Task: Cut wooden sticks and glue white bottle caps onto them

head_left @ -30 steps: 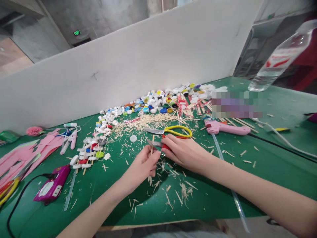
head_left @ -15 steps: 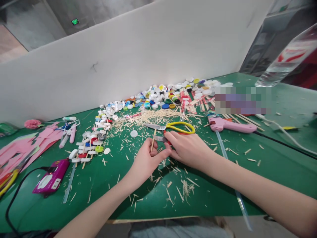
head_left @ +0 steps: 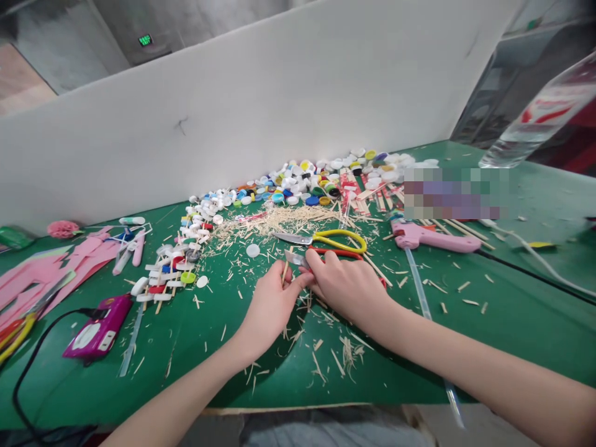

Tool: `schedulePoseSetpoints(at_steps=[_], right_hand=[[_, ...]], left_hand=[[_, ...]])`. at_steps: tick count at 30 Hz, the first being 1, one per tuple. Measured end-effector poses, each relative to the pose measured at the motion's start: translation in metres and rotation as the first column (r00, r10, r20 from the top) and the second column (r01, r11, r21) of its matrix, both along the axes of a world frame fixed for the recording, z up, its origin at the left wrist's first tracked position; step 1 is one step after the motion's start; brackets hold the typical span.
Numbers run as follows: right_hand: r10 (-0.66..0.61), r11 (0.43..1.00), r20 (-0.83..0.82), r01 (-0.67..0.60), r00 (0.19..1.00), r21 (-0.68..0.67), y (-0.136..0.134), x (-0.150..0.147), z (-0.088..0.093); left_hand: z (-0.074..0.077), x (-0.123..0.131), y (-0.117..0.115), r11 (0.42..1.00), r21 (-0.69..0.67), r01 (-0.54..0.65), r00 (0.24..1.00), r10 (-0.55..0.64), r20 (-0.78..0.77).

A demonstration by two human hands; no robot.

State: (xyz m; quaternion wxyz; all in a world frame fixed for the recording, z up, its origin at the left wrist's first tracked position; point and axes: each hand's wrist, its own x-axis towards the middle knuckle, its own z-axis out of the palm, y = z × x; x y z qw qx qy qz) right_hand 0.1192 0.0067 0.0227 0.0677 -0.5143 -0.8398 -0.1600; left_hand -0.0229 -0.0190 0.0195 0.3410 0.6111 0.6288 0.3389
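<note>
A thin wooden stick is pinched in my left hand, its upper end poking out above the fingers. My right hand is closed around a red-handled knife, whose short metal blade lies beside the stick. The fingertips of both hands are close together. Just beyond them, yellow-handled scissors lie on the green table with their blades pointing left. Wood shavings are scattered around and below my hands.
Bottle caps form a long heap along the white partition. A pink glue gun lies right, a clear bottle stands behind it. Caps on sticks, a purple box and pink sheets are left.
My right hand has shifted slightly and turned, with the knife blade now higher along the stick. My left hand keeps its grip on the stick. The camera view has moved slightly.
</note>
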Motion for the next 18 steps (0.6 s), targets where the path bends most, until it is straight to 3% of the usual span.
schedulePoseSetpoints(at_steps=[3, 7, 14, 18], right_hand=[[-0.061, 0.998, -0.049, 0.062, 0.997, 0.015, 0.006, 0.003, 0.003], [-0.066, 0.997, -0.106, 0.068, 0.992, 0.025, 0.012, 0.010, 0.005], [0.120, 0.989, -0.198, -0.134, 0.973, -0.061, 0.010, 0.015, 0.005], [0.097, 0.993, -0.220, -0.110, 0.971, -0.048, 0.010, 0.019, 0.007]], left_hand=[[-0.001, 0.001, -0.002, 0.999, 0.032, 0.016, 0.999, -0.015, -0.042], [-0.001, 0.000, 0.000, 0.999, 0.050, 0.018, 1.000, -0.019, 0.012], [-0.001, -0.003, 0.003, 0.998, 0.017, 0.056, 0.990, -0.058, 0.128], [0.013, -0.017, -0.003, 0.995, 0.034, 0.089, 0.995, -0.090, 0.041]])
